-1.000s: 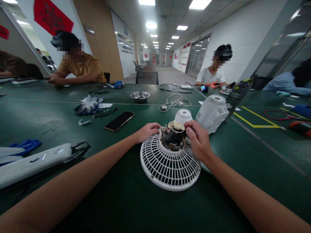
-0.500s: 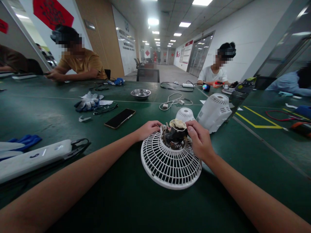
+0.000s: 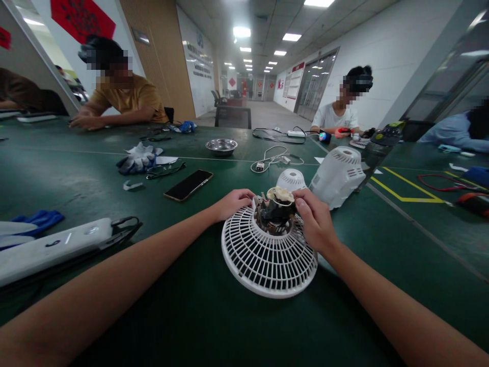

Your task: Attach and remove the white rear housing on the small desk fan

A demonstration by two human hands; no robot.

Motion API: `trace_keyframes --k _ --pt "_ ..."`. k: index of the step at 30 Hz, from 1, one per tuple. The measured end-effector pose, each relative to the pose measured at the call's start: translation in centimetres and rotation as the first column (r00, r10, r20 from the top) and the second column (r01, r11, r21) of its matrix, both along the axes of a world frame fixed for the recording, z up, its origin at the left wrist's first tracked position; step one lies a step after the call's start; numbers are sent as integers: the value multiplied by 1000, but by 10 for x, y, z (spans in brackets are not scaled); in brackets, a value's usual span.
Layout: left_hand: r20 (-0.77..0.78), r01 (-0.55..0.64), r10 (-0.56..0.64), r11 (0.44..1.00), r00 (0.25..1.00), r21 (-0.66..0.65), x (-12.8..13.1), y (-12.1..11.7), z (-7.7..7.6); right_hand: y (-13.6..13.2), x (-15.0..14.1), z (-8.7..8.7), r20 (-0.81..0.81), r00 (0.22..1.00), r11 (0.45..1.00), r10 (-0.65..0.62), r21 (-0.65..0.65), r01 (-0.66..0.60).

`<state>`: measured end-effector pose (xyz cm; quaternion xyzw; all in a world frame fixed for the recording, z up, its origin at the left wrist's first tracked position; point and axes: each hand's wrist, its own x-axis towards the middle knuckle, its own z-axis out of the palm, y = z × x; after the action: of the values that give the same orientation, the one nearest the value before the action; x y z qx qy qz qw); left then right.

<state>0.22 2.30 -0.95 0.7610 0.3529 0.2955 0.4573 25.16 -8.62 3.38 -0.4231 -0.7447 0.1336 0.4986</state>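
Observation:
A white round fan grille (image 3: 267, 270) lies on the green table in front of me, with a dark exposed fan motor (image 3: 273, 211) at its centre. On top of the motor sits a cream-coloured plastic part (image 3: 280, 194). My left hand (image 3: 235, 204) is closed on the grille's raised collar beside the motor, its fingertips partly hidden. From the other side, my right hand (image 3: 315, 219) pinches the motor's edge between thumb and fingers; the exact spot is hidden. Just behind stand a small white vented cover (image 3: 291, 178) and a larger white plastic housing (image 3: 338, 178).
A phone (image 3: 189, 185), grey-blue gloves (image 3: 138, 159) and a metal bowl (image 3: 221, 147) lie ahead. A white cable (image 3: 273, 159) is coiled beyond the covers. At left is a long white device (image 3: 57, 250); a bottle (image 3: 380, 150) stands at right. Other people sit across the table.
Both hands stay at the motor and grille almost unmoved. The cream-coloured part has tilted or shifted very slightly. The camera view has moved a little.

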Motion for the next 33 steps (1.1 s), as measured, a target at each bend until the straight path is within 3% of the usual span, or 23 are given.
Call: trace_keyframes --k 33 --pt "-13 9 -9 1000 1000 9 0 3 -2 -3 -1 2 51 999 999 11 -38 -9"
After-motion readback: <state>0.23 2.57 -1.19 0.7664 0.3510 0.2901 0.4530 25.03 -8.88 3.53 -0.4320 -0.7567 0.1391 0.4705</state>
